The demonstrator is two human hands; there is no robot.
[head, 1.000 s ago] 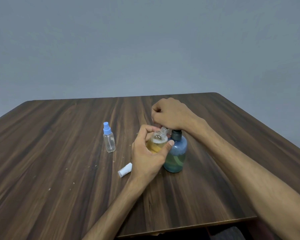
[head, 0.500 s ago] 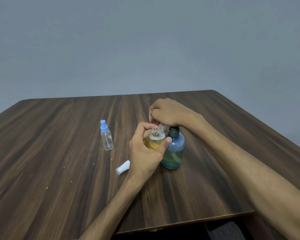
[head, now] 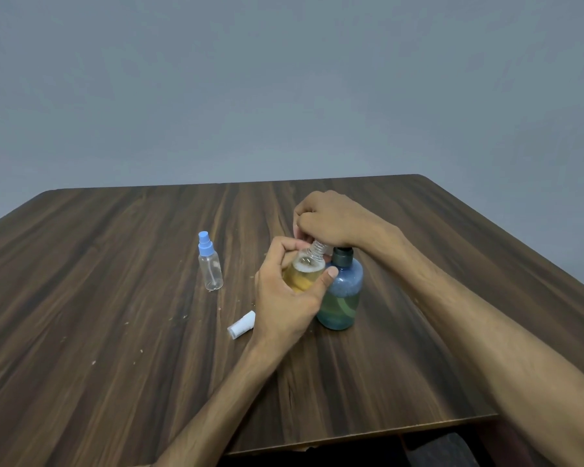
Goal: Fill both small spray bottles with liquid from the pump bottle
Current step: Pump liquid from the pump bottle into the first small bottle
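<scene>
My left hand (head: 285, 298) grips a small clear spray bottle (head: 305, 269), uncapped and tilted, partly filled with yellow liquid topped by foam. Its threaded neck points up under my right hand (head: 331, 220), which curls over the pump head of the blue pump bottle (head: 341, 294); the pump head itself is hidden. The pump bottle stands on the wooden table (head: 115, 332) with greenish liquid in its lower half. A second small spray bottle (head: 209, 264), clear and empty-looking with a blue cap, stands upright to the left. A white spray cap (head: 241, 325) lies on its side near my left wrist.
Small pale crumbs dot the table left of the white cap. The table's near edge runs below my forearms, with dark shapes beneath it at the lower right. A plain grey wall fills the background.
The hands and bottles keep the same pose; the whole scene has only shifted slightly up in view. The foam line in the small bottle looks about the same.
</scene>
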